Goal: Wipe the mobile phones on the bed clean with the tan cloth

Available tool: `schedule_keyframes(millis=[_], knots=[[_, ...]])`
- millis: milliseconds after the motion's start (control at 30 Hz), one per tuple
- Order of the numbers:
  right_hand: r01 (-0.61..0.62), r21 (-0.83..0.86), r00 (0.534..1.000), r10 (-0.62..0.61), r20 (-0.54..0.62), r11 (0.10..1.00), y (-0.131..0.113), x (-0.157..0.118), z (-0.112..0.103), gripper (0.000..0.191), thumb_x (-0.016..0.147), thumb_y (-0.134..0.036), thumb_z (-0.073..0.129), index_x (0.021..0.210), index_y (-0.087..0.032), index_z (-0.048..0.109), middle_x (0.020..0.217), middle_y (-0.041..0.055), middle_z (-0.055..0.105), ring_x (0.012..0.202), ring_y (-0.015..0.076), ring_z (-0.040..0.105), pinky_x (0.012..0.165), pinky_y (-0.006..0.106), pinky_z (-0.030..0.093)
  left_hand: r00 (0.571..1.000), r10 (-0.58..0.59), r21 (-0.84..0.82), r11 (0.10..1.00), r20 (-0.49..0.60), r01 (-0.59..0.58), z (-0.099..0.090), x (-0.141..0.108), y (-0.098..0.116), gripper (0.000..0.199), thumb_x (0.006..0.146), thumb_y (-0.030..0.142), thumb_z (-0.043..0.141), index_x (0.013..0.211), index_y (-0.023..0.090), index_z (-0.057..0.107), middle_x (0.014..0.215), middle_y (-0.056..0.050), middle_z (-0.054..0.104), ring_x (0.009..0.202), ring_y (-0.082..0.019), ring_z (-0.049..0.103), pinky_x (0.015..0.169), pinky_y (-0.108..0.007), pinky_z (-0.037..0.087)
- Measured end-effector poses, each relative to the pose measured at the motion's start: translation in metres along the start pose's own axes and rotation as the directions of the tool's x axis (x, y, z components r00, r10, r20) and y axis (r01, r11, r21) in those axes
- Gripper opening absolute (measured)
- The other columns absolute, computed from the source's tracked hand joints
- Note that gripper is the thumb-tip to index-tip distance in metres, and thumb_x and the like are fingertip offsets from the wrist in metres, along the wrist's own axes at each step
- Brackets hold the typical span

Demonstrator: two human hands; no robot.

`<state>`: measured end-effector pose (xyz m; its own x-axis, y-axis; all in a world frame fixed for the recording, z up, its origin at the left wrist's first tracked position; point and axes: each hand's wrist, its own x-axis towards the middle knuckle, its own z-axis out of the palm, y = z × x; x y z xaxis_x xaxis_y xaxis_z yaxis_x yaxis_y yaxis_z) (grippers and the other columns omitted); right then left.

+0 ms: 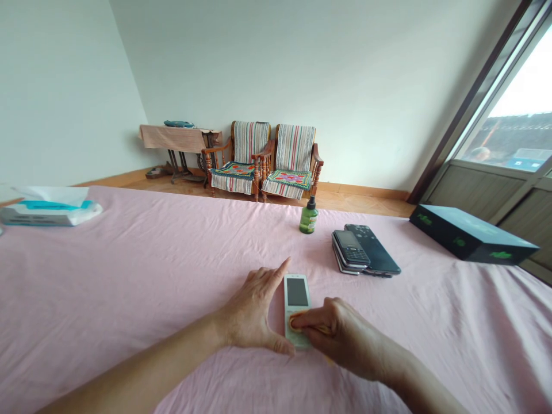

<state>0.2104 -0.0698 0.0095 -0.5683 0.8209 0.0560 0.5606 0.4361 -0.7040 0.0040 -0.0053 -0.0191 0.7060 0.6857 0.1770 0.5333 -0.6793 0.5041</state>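
A white phone with a dark screen (297,292) lies face up on the pink cloth, its top end pointing away from me. My left hand (254,313) is beside its left edge, thumb and fingers spread, the thumb at the lower end and the index finger near the upper corner. In my right hand (345,339) is a small yellow-orange cloth (321,329), pressed by the fingers onto the phone's keypad area. Part of the keypad is hidden under the fingers and cloth.
A green spray bottle (308,217) stands beyond the phone. Stacked phones (353,250) lie to the right, and a black box (470,233) farther right. A wipes pack (52,211) is at the far left of the pink-covered surface (172,270). Two chairs (288,161) stand behind.
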Motion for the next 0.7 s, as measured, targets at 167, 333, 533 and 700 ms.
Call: schedule_keyframes(millis=[167, 333, 533, 700], knots=[[0.073, -0.133, 0.996, -0.078, -0.040, 0.989, -0.006, 0.004, 0.004, 0.022, 0.085, -0.008, 0.046, 0.069, -0.019, 0.056, 0.057, -0.0072, 0.037, 0.052, 0.0060, 0.033, 0.054, 0.019, 0.027, 1.000, 0.003, 0.001, 1.000, -0.020, -0.003, 0.000, 0.000, 0.001, 0.133, 0.049, 0.066, 0.077, 0.148, 0.025, -0.001, 0.137, -0.016, 0.041, 0.122, -0.039, 0.039, 0.103, -0.058, 0.024], [-0.004, -0.069, 0.999, 0.007, 0.049, 0.998, 0.004, -0.012, -0.014, 0.025, 0.082, -0.002, 0.042, 0.068, -0.017, 0.057, 0.061, -0.0067, 0.034, 0.054, 0.0054, 0.033, 0.051, 0.018, 0.026, 1.000, -0.010, -0.001, 1.000, 0.029, 0.010, -0.002, 0.000, 0.001, 0.134, 0.050, 0.070, 0.075, 0.148, 0.022, -0.003, 0.142, -0.018, 0.035, 0.128, -0.040, 0.032, 0.106, -0.060, 0.019], [-0.067, -0.011, 0.993, 0.068, 0.100, 0.998, 0.006, -0.016, -0.024, 0.026, 0.086, -0.009, 0.041, 0.069, -0.015, 0.060, 0.063, -0.0061, 0.036, 0.056, 0.0055, 0.031, 0.050, 0.018, 0.027, 0.999, -0.017, -0.004, 1.000, 0.032, 0.017, -0.002, 0.000, 0.001, 0.134, 0.049, 0.071, 0.074, 0.148, 0.023, -0.003, 0.144, -0.019, 0.033, 0.130, -0.040, 0.030, 0.106, -0.060, 0.018], [-0.065, 0.048, 0.997, 0.063, 0.051, 0.997, 0.006, -0.012, -0.015, 0.028, 0.088, -0.015, 0.041, 0.083, -0.017, 0.068, 0.065, -0.0041, 0.047, 0.057, 0.0072, 0.037, 0.052, 0.017, 0.031, 0.999, -0.009, -0.014, 1.000, 0.036, 0.009, -0.002, 0.000, 0.001, 0.134, 0.050, 0.070, 0.074, 0.148, 0.021, -0.002, 0.143, -0.019, 0.035, 0.128, -0.040, 0.032, 0.106, -0.061, 0.018]])
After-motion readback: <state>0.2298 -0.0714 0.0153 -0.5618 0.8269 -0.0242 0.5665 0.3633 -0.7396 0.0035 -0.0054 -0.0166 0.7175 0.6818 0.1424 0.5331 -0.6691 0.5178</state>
